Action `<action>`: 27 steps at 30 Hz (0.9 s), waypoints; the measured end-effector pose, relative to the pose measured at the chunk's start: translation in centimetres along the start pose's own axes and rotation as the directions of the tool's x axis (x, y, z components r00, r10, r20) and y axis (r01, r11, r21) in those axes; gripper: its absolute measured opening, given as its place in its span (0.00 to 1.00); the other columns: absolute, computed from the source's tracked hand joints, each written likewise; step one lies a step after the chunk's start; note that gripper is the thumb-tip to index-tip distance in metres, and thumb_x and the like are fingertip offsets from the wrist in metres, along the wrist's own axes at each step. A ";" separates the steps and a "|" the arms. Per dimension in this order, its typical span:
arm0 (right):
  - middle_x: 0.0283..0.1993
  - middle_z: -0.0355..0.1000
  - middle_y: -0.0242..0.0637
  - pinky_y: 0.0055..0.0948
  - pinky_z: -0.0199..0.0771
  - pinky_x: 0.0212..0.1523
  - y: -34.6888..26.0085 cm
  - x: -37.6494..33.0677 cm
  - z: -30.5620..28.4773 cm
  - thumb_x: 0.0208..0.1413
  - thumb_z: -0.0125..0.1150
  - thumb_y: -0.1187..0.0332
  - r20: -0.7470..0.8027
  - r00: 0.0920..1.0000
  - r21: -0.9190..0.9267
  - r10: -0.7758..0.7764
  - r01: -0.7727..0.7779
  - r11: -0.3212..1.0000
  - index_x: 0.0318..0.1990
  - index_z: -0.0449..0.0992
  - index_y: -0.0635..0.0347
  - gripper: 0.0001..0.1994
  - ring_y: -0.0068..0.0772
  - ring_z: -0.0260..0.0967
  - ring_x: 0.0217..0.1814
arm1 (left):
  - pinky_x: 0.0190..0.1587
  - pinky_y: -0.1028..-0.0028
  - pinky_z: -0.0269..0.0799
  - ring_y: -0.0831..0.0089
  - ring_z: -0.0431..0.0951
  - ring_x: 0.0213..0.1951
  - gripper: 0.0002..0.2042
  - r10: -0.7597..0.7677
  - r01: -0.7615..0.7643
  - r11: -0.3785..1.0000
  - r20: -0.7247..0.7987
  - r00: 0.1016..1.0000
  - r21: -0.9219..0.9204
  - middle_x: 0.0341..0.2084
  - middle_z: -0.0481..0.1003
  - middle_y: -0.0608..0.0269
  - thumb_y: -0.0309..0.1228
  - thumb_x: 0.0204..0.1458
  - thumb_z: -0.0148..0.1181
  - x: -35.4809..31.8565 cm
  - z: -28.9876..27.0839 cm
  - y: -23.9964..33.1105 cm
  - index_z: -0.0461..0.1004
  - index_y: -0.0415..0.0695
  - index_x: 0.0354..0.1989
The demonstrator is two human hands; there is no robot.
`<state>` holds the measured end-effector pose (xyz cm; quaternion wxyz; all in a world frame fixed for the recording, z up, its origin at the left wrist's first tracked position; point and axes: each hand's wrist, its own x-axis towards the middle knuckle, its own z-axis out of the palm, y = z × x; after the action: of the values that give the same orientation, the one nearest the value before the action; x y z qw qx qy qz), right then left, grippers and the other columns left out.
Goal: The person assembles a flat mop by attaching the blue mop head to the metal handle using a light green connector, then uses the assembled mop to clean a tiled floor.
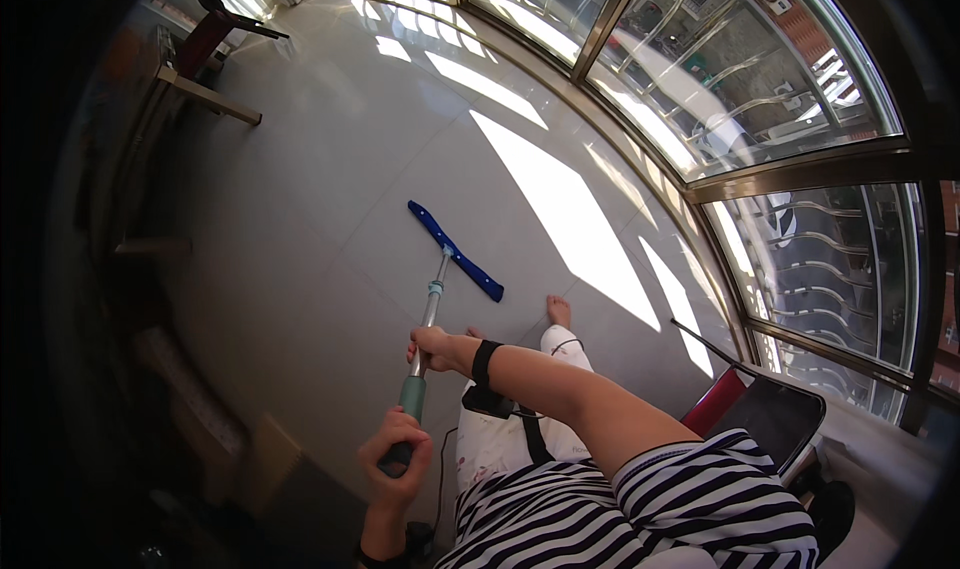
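A flat mop [430, 314] reaches away from me, its pole tilted down toward the floor. Its long, narrow blue head [455, 251] lies on the grey tiles, slanting from upper left to lower right. My left hand [395, 449] is closed round the end of the green grip [412, 397]. Farther down, my right hand [432, 347] wraps the bare metal pole just above the grip. A black band with a small device circles my right wrist.
Floor-to-ceiling windows [740, 89] curve along the right, throwing bright sun patches [570, 219] onto the tiles [300, 169]. A black and red chair [765, 414] stands close on my right. Another chair [205, 44] and a wooden leg [215, 101] are far left. My bare foot [558, 311] is near the mop head.
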<state>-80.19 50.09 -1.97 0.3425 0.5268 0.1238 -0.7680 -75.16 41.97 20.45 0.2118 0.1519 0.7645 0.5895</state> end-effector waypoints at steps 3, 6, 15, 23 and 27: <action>0.19 0.57 0.31 0.22 0.67 0.20 1.6 1.7 3.1 0.50 0.44 0.77 0.160 0.986 0.004 0.056 -0.057 0.998 0.34 0.55 0.64 0.06 0.23 0.56 0.17 | 0.49 0.68 0.57 0.77 0.67 0.24 0.06 -0.017 0.012 0.991 0.038 0.999 0.134 0.15 0.66 0.68 0.19 0.36 0.56 0.0 -2.1 -0.6 0.69 0.42 0.25; 0.16 0.56 0.28 0.20 0.65 0.19 1.9 2.4 4.1 0.50 0.45 0.76 0.219 0.976 0.062 0.008 -0.023 0.998 0.29 0.56 0.61 0.04 0.20 0.56 0.16 | 0.49 0.68 0.58 0.79 0.66 0.23 0.09 0.005 -0.023 0.988 0.119 0.993 0.154 0.13 0.65 0.69 0.19 0.36 0.56 0.8 -3.5 -0.9 0.68 0.42 0.28; 0.17 0.54 0.27 0.17 0.60 0.15 -3.7 -1.4 -1.7 0.49 0.43 0.77 0.113 0.946 0.426 -0.303 0.229 0.875 0.25 0.56 0.59 0.05 0.18 0.52 0.15 | 0.46 0.70 0.60 0.77 0.65 0.23 0.11 0.265 -0.219 0.964 0.434 0.861 -0.153 0.14 0.67 0.70 0.18 0.34 0.57 5.2 -3.2 -1.4 0.68 0.41 0.29; 0.16 0.54 0.28 0.15 0.60 0.15 -12.2 -4.3 -13.2 0.47 0.43 0.78 -0.107 0.836 0.717 -0.538 0.439 0.541 0.24 0.57 0.60 0.05 0.17 0.52 0.14 | 0.49 0.73 0.59 0.78 0.67 0.23 0.10 0.244 -0.105 0.966 0.702 0.669 -0.235 0.16 0.68 0.69 0.20 0.38 0.58 13.9 3.8 -2.9 0.69 0.41 0.32; 0.16 0.55 0.29 0.14 0.60 0.14 -16.4 -5.1 -17.5 0.45 0.43 0.78 -0.226 0.804 0.783 -0.550 0.486 0.388 0.21 0.55 0.59 0.06 0.17 0.53 0.14 | 0.40 0.79 0.63 0.79 0.67 0.24 0.10 0.118 0.140 0.963 0.825 0.552 -0.231 0.17 0.68 0.70 0.23 0.40 0.58 20.0 8.6 -3.6 0.69 0.40 0.34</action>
<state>-77.24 73.82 -7.42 -0.1903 0.5294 -0.0962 -0.8211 -88.03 57.88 12.22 0.5706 0.3775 0.4858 0.5440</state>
